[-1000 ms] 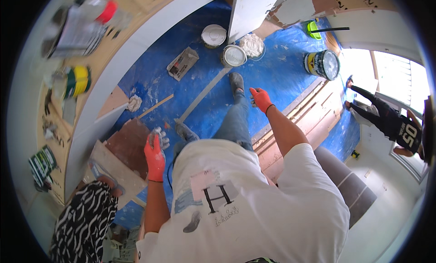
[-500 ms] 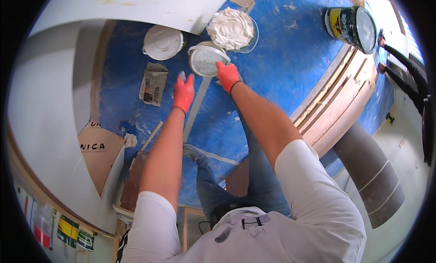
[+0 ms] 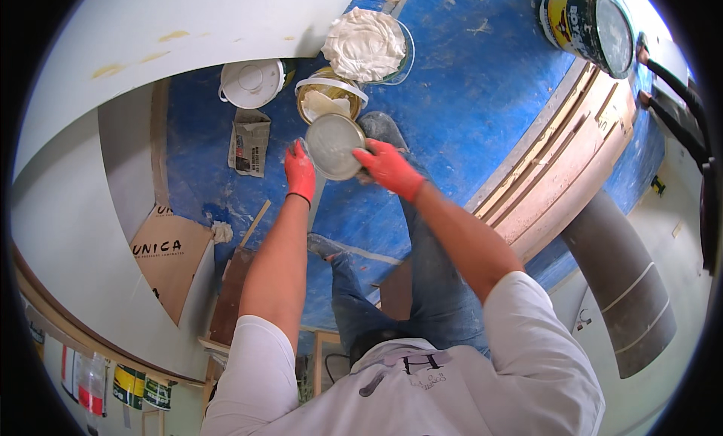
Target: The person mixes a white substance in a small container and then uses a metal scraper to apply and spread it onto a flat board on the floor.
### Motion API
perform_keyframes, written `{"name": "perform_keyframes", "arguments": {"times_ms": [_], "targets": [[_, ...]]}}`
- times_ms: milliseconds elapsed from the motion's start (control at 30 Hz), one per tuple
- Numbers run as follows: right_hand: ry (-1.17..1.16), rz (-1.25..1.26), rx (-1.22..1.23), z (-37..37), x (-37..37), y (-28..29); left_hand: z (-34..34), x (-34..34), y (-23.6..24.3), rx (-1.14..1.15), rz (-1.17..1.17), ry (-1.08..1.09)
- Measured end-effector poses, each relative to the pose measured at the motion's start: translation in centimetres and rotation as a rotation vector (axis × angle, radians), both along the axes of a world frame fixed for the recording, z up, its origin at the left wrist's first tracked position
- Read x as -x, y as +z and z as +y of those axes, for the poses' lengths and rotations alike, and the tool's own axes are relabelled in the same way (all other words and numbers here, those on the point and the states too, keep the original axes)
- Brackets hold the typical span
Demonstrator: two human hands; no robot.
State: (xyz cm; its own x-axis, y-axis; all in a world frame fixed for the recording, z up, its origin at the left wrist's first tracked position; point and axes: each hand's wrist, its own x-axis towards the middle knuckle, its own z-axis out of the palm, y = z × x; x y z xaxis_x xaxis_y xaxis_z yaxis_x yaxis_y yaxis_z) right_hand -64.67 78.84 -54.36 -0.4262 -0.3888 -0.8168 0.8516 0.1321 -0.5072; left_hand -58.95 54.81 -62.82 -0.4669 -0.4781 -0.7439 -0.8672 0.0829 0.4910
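Observation:
Between my hands I hold a round pale grey lid (image 3: pixel 331 148). My left hand (image 3: pixel 300 172), in a red glove with grey-stained fingertips, grips its left edge; my right hand (image 3: pixel 384 166), also red-gloved, grips its right edge. Just beyond the lid stands an open gold-rimmed pail (image 3: pixel 316 82) with a white handle and a pale sheet of material inside. A white lidded bucket (image 3: pixel 251 89) is to its left, and a clear bucket (image 3: pixel 407 59) heaped with crumpled white cloth is behind it. A folded newspaper (image 3: pixel 248 138) lies on the blue floor sheeting (image 3: pixel 467 105).
A large dark green bucket (image 3: pixel 572 25) is at the back right, beside stacked boards (image 3: pixel 565 165) and a grey roll (image 3: pixel 625 285). A white panel (image 3: pixel 173 29) borders the upper left, cardboard (image 3: pixel 173 263) stands left. Another person's dark-clad limbs (image 3: pixel 678 127) show at the far right.
My hands have come together lower over the floor, and the lid has been lifted off the pail toward me, uncovering the pail. I have bent down since the first frame.

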Motion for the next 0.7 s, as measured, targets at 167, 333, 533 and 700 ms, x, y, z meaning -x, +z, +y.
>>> {"name": "perform_keyframes", "arguments": {"times_ms": [167,333,533,700], "targets": [[-0.409,0.14,0.018,8.0,4.5,-0.5,1.9,0.8,-0.2,0.192,0.135,-0.238],[-0.545,-0.011,0.021,6.4,12.4,-6.6,4.6,5.7,-0.3,0.523,0.133,-0.709],[0.218,0.476,-0.708,3.0,5.8,-7.2,3.4,9.3,-1.4,0.403,0.105,-0.434],[0.214,0.553,-0.698,-3.0,4.9,-10.5,1.8,9.0,-1.7,0.352,0.075,-0.47]]}}
